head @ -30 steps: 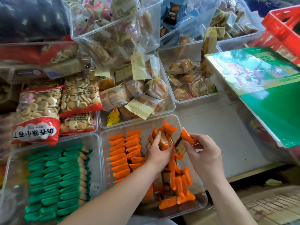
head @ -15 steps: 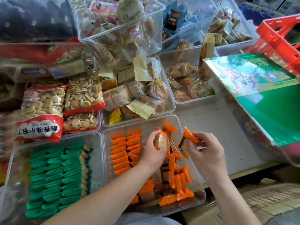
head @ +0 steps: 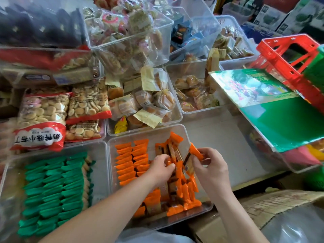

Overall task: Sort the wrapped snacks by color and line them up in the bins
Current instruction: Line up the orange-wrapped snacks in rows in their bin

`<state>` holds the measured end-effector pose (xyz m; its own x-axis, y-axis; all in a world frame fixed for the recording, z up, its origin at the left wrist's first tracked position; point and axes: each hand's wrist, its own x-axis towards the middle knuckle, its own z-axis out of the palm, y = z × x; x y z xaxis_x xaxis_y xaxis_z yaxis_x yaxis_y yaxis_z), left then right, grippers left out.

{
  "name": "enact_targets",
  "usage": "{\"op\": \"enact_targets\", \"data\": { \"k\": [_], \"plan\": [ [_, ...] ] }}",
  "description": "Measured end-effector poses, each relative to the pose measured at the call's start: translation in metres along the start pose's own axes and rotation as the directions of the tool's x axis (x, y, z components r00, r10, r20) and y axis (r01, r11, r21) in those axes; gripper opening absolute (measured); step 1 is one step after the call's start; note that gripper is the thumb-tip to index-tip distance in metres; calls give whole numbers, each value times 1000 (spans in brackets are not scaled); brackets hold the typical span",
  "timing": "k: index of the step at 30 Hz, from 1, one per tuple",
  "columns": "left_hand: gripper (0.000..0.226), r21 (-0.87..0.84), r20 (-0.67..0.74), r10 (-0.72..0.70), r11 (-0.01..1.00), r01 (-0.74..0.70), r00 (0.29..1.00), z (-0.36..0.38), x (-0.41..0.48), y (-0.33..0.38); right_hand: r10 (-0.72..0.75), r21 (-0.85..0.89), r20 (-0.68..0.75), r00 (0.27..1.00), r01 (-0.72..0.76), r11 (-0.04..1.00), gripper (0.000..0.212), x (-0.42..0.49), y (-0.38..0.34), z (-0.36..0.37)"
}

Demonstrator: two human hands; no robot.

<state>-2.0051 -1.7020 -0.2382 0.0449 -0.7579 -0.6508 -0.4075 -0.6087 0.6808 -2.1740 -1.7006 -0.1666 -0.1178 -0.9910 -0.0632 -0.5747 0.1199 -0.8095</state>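
Nearest to the person, under both wrists, the loose orange snacks [head: 182,192] are lying in a heap in the clear bin [head: 154,135], waiting to be put in order. The left hand [head: 160,170] is reaching into this heap with fingers curling down; I cannot tell if they are already pinching a packet. Just right of those fingers, the right hand [head: 212,169] is pinching one orange snack [head: 190,160] between thumb and fingers, holding it upright, probably to face it like the others. Left of the left fingertips, the orange rows [head: 131,160] are standing on edge, so more are fitting. Further left, green snacks [head: 54,186] are filling their own bin [head: 100,181] likewise. Beyond the fingertips, bread packets [head: 149,102] are lying jumbled.
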Motion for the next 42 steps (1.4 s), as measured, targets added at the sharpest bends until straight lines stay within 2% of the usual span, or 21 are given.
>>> {"op": "enact_targets", "data": {
  "k": [3, 7, 10, 12, 13, 17, 20, 22, 25, 28, 30, 33, 35, 40, 42],
  "plan": [
    [58, 139, -135, -47, 988, 66, 990, 6, 11, 7, 22, 21, 0, 1000, -22, 1000, 12, 2, 2, -1],
    [45, 300, -158, -114, 941, 157, 981, 11, 22, 25, 44, 80, -6, 999, -44, 996, 14, 8, 2, 2],
    [78, 382, -105, -193, 898, 219, 976, 12, 31, 35, 55, 105, 1, 998, -55, 993, 12, 16, 2, 3],
    [95, 305, -71, -227, 922, 237, 971, 10, 33, 40, 52, 113, 15, 999, -53, 992, 13, 21, 2, 3],
    [95, 249, -81, -218, 940, 232, 973, 9, 33, 41, 45, 114, 21, 999, -47, 992, 14, 22, 1, 3],
    [72, 20, -197, -179, 982, 186, 964, 5, 33, 37, 39, 150, 36, 999, -44, 988, 15, 23, 5, 3],
    [94, -185, -70, -221, 961, 205, 973, 2, 39, 36, 62, 164, 40, 997, -68, 984, 16, 23, 10, 4],
    [109, -212, -7, -223, 953, 216, 975, 0, 41, 34, 72, 174, 47, 996, -80, 982, 18, 22, 12, 4],
    [114, -195, -18, -185, 964, 178, 982, -3, 43, 24, 66, 167, 57, 996, -75, 983, 18, 21, 11, 2],
    [102, -189, 4, -74, 979, 73, 997, -1, 39, 21, 74, 175, 54, 996, -82, 981, 19, 20, 9, -1],
    [84, -112, 6, -16, 994, 17, 1000, 4, 34, 27, 80, 179, 48, 996, -88, 980, 18, 19, 8, -1],
    [58, -21, -89, 24, 999, -26, 996, 5, 27, 29, 70, 147, 33, 997, -74, 986, 18, 16, 8, -3],
    [48, 1, -104, 72, 997, -73, 992, 0, 19, 24, 65, 116, 34, 997, -68, 991, 18, 13, 8, -6],
    [45, -107, -84, 163, 979, -171, 983, -25, -24, 14, 94, -99, 216, 972, -74, 992, 16, 4, 3, -10],
    [51, -122, -117, 205, 968, -219, 972, -34, -43, 8, 163, -235, 304, 939, -91, 968, 27, 0, 0, -8]
  ]
}}
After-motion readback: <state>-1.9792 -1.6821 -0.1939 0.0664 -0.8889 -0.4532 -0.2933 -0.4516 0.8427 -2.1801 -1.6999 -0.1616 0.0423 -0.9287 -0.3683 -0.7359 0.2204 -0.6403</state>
